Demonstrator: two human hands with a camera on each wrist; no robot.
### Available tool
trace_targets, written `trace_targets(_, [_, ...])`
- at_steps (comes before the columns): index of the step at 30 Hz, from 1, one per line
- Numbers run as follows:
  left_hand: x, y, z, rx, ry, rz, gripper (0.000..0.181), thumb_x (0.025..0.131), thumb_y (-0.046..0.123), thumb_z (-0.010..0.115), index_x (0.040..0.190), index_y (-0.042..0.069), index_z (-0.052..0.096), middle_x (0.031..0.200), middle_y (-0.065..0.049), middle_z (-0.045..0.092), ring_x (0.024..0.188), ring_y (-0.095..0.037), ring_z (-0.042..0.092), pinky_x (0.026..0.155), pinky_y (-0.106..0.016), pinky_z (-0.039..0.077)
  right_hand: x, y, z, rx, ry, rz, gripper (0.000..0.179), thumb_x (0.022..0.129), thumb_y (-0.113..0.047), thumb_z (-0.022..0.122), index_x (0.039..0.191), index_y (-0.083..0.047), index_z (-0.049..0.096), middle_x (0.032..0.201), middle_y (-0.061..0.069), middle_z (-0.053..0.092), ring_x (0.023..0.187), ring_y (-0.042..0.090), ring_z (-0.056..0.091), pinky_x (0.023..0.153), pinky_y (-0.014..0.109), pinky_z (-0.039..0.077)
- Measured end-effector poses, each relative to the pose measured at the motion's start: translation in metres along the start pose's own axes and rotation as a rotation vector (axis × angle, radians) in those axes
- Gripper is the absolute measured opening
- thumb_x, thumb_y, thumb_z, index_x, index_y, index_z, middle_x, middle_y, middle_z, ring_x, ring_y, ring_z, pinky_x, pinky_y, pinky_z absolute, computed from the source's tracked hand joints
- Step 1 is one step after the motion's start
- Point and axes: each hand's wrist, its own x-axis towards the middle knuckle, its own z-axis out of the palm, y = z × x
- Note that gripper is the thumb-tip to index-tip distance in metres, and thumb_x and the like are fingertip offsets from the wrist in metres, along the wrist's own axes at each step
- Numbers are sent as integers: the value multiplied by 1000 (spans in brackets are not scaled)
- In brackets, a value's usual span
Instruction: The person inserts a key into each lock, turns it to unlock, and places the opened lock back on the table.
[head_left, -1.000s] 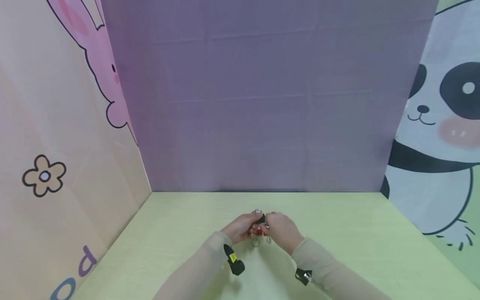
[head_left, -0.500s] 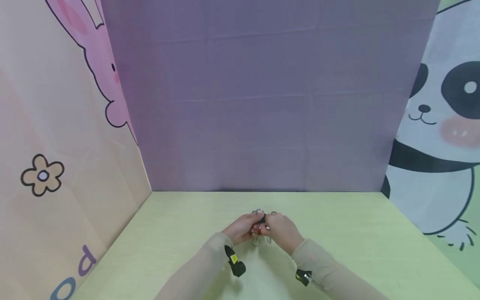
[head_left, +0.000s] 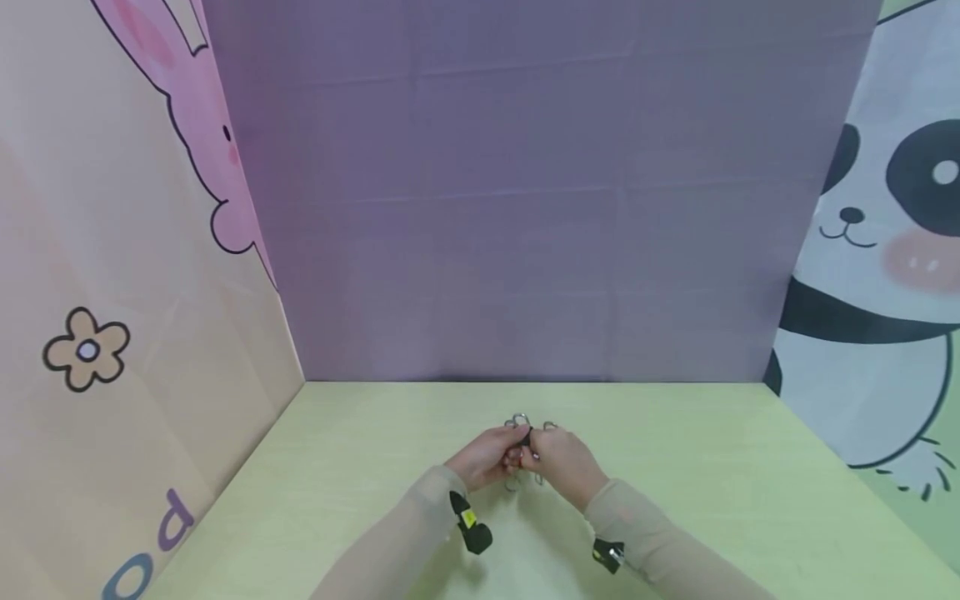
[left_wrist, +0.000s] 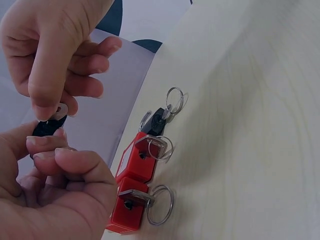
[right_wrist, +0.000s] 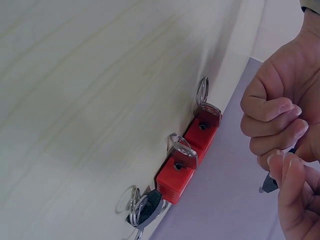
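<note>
In the left wrist view my left hand (left_wrist: pixel 65 195) holds a small black padlock (left_wrist: pixel 46 128), its fingers curled round it and hiding most of it. Coming from above, my right hand (left_wrist: pixel 57 55) pinches the silver key (left_wrist: pixel 62 110) at the padlock's end. The right wrist view shows only a dark tip of the padlock (right_wrist: pixel 270 183) between both hands. Beside them on the table, two red padlocks (left_wrist: pixel 136 161) stand in a row, each with a key and ring. Another black padlock (right_wrist: pixel 150 206) with a key ring adjoins the row.
The pale wooden table (head_left: pixel 375 433) extends around the hands. A purple-grey backdrop (head_left: pixel 480 208) rises at its far edge. Printed cloth panels stand at both sides, a rabbit panel (head_left: pixel 202 150) left and a panda panel (head_left: pixel 862 375) right.
Both hands stay almost in place. The right fingers have shifted slightly, and less of the red behind them shows now.
</note>
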Motion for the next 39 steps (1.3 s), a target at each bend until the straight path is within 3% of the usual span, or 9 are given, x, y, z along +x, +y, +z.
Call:
trace_targets(9, [0, 2, -2, -17, -9, -4, 25, 103, 25, 45, 84, 13, 54, 64, 9, 43, 57, -3, 37, 53, -16, 30, 0, 0, -2, 34, 3, 25, 13, 84, -14, 72, 78, -7, 63, 61, -2, 55, 54, 7, 45, 50, 22, 44])
trace_targets(15, [-4, 6, -6, -14, 8, -3, 20, 103, 27, 46, 92, 12, 54, 66, 8, 42, 58, -3, 35, 55, -16, 31, 4, 5, -8, 82, -32, 133, 25, 84, -22, 74, 72, -11, 55, 61, -6, 52, 52, 5, 42, 46, 20, 37])
trace_targets(21, [-6, 9, -6, 12, 29, -18, 22, 102, 28, 47, 102, 10, 59, 69, 7, 41, 60, -4, 35, 57, -18, 33, 13, 14, -19, 140, -47, 277, 22, 92, -24, 64, 73, -14, 57, 56, -8, 49, 48, 6, 41, 45, 23, 34])
trace_targets(29, [-4, 8, -4, 36, 37, -31, 18, 102, 29, 48, 100, 11, 53, 72, 6, 42, 62, -5, 37, 58, -18, 34, 25, 38, -16, 384, -190, 498, 17, 96, -23, 57, 89, -9, 65, 72, 0, 63, 59, 13, 53, 51, 27, 43])
trace_targets(39, [-2, 4, 2, 104, -18, -27, 18, 102, 26, 48, 95, 11, 53, 70, 5, 42, 62, -6, 38, 57, -19, 36, 39, 42, -8, 681, -296, 541, 29, 97, -18, 55, 110, 4, 67, 95, 11, 70, 81, 19, 63, 66, 30, 54])
